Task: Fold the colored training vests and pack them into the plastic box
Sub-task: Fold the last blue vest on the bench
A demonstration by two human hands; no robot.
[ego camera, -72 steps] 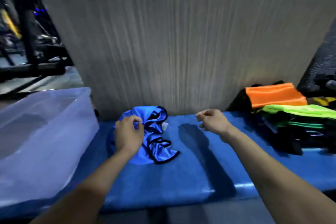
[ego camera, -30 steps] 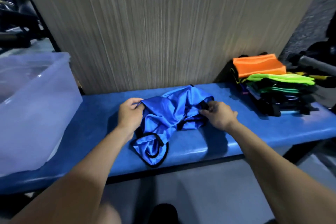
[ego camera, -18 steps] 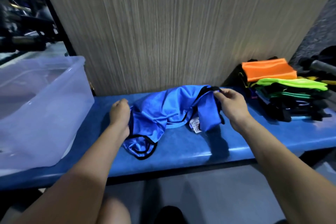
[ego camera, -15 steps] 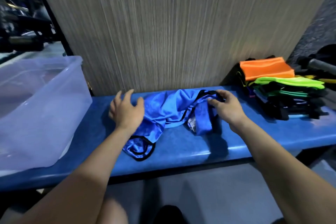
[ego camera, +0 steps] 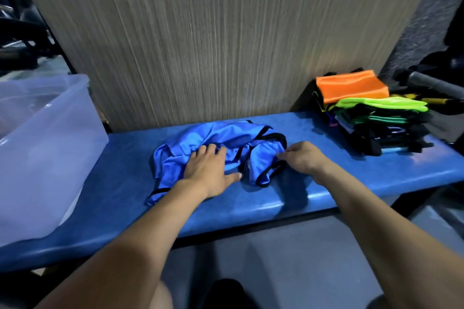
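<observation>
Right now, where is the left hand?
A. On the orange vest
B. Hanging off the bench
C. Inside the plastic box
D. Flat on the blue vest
D: the left hand lies with fingers spread on the crumpled blue vest on the bench, away from the plastic box and the orange vest.

Left hand (ego camera: 209,170) now flat on vest (ego camera: 221,138)
</observation>
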